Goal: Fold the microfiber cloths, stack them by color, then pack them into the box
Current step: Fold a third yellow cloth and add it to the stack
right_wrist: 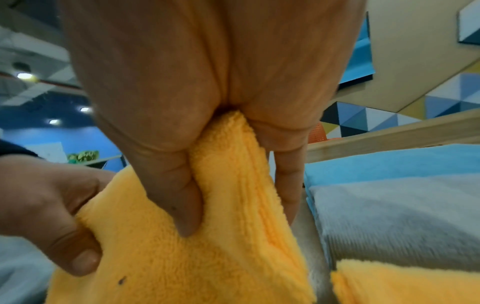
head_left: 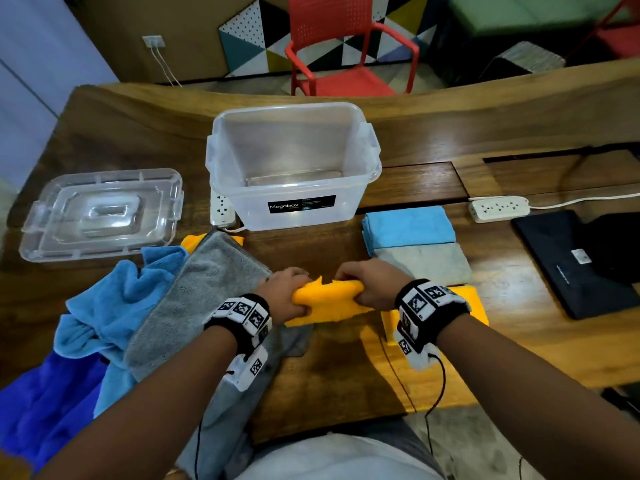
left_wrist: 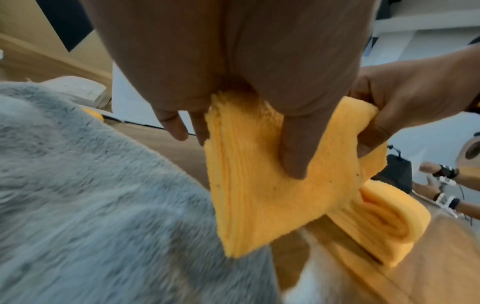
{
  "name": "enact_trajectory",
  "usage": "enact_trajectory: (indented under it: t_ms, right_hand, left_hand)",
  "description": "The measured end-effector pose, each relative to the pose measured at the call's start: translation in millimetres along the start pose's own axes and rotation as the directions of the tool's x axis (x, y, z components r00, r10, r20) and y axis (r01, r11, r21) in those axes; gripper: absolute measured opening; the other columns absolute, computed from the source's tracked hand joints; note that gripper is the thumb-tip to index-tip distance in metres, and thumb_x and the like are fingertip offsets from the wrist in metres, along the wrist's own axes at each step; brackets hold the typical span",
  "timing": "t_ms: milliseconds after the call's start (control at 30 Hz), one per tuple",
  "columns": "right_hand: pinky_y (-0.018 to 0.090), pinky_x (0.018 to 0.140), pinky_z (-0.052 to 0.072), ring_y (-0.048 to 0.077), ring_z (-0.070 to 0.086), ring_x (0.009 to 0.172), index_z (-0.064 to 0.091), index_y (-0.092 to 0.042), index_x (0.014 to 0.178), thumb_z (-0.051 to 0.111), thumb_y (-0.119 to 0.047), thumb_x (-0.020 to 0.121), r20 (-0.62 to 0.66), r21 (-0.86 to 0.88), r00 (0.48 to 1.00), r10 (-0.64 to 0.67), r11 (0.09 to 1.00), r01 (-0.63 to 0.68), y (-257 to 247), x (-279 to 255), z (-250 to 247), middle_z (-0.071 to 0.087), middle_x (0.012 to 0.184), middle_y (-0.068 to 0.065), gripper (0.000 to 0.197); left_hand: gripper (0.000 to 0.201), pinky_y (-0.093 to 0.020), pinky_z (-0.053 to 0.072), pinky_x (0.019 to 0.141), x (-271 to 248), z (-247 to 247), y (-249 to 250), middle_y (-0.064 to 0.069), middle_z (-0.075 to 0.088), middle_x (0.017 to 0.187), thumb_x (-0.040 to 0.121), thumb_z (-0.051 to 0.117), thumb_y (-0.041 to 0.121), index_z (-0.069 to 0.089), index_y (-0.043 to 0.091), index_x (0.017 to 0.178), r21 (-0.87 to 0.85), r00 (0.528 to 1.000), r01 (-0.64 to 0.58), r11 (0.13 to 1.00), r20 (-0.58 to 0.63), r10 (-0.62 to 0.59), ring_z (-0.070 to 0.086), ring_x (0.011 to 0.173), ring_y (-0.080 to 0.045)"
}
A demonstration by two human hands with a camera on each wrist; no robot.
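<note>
Plush orange cloth [head_left: 327,296] — folded, bunched, a few dark specks — both hands [head_left: 330,289] clenched tight around its ends.

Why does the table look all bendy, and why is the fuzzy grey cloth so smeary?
Head view: the wide lens curves the table edge. Left wrist view: the grey cloth is close and blurred, while the yellow cloth is sharper. Right wrist view: the folded grey cloth streaks with blur.

Power strip [head_left: 498,208] and laptop [head_left: 575,261] lie right on the table [head_left: 346,375]. Red chair [head_left: 346,53] stands far, beyond it.
</note>
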State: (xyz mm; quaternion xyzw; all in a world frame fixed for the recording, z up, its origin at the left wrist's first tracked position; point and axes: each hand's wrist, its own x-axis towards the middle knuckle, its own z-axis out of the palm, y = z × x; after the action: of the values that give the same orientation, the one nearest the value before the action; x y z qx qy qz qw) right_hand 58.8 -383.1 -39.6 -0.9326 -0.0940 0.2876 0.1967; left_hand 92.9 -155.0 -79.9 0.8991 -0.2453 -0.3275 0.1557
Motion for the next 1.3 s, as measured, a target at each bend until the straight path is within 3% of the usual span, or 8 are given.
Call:
enact_trajectory:
  t_ms: [133,333,433,533,900,1100,1233,1300]
  right_hand:
    - [0.032,0.083,0.045,0.019,0.056,0.109,0.054,-0.029,0.131,0.072,-0.012,0.079,0.005,0.110,1.000,-0.004,0.994,0.003,26,-14,-24,0.061,0.122,-0.002,0.058]
    - [0.040,0.085,0.051,0.018,0.059,0.101,0.059,-0.038,0.114,0.057,-0.038,0.069,0.112,0.276,0.986,0.119,0.950,-0.146,79,-54,-47,0.062,0.113,-0.003,0.045]
    - [0.034,0.076,0.050,0.020,0.057,0.103,0.055,-0.036,0.116,0.056,-0.035,0.070,0.156,0.303,0.969,0.192,0.925,-0.231,111,-74,-49,0.058,0.117,-0.002,0.046]
    - [0.042,0.079,0.058,0.023,0.059,0.101,0.056,-0.035,0.116,0.066,-0.022,0.082,0.103,0.360,0.958,0.269,0.887,-0.288,146,-92,-44,0.056,0.116,-0.005,0.038]
    - [0.036,0.078,0.052,0.019,0.057,0.100,0.056,-0.033,0.111,0.079,-0.029,0.081,-0.036,0.454,0.909,0.415,0.817,-0.355,208,-118,-17,0.058,0.114,-0.003,0.038]
    - [0.038,0.094,0.050,0.021,0.054,0.112,0.052,-0.027,0.124,0.077,-0.029,0.085,-0.193,0.434,0.909,0.370,0.863,-0.259,209,-114,-4,0.052,0.133,0.003,0.047]
    - [0.041,0.109,0.041,0.026,0.042,0.132,0.044,-0.021,0.142,0.065,-0.030,0.092,-0.475,0.118,0.867,0.150,0.987,-0.107,196,-120,4,0.036,0.148,0.006,0.055]
    - [0.044,0.116,0.033,0.025,0.032,0.142,0.037,-0.021,0.149,0.059,-0.037,0.096,-0.458,-0.070,0.889,-0.014,0.997,-0.020,185,-123,9,0.029,0.158,0.005,0.060]
  left_hand:
    - [0.053,-0.042,0.050,0.087,4,-13,20,0.001,0.059,0.114,0.083,0.070,0.041,0.046,0.030,0.129,-0.183,1.000,-0.026,0.983,-0.012,0.024,0.059,0.102,-0.024]
    - [0.043,-0.033,0.044,0.092,20,-9,76,0.004,0.054,0.127,0.094,0.059,0.035,0.047,0.032,0.135,-0.378,0.995,-0.056,0.924,0.056,0.084,0.052,0.111,-0.016]
    - [0.043,-0.042,0.047,0.095,32,8,108,0.001,0.053,0.128,0.086,0.051,0.047,0.044,0.040,0.128,-0.424,0.994,-0.015,0.905,0.094,0.061,0.054,0.111,-0.021]
    - [0.033,-0.036,0.048,0.087,44,26,136,0.000,0.050,0.125,0.099,0.049,0.035,0.039,0.035,0.131,-0.461,0.993,-0.029,0.887,0.085,0.076,0.054,0.107,-0.023]
    - [0.047,-0.036,0.036,0.106,81,57,163,-0.006,0.045,0.139,0.098,0.050,0.044,0.053,0.016,0.135,-0.114,0.999,-0.028,0.993,-0.044,0.023,0.043,0.128,-0.025]
    - [0.043,-0.036,0.043,0.102,78,56,159,-0.001,0.051,0.132,0.093,0.060,0.038,0.050,0.030,0.135,-0.170,0.989,-0.035,0.985,-0.147,0.010,0.050,0.121,-0.020]
    - [0.038,-0.036,0.042,0.104,77,54,164,0.001,0.052,0.136,0.098,0.051,0.038,0.051,0.028,0.135,-0.013,0.984,-0.055,0.998,-0.169,0.052,0.049,0.124,-0.020]
    - [0.039,-0.039,0.043,0.103,78,55,168,0.001,0.053,0.137,0.099,0.047,0.040,0.051,0.028,0.136,0.081,0.983,-0.058,0.995,-0.172,0.071,0.048,0.124,-0.022]
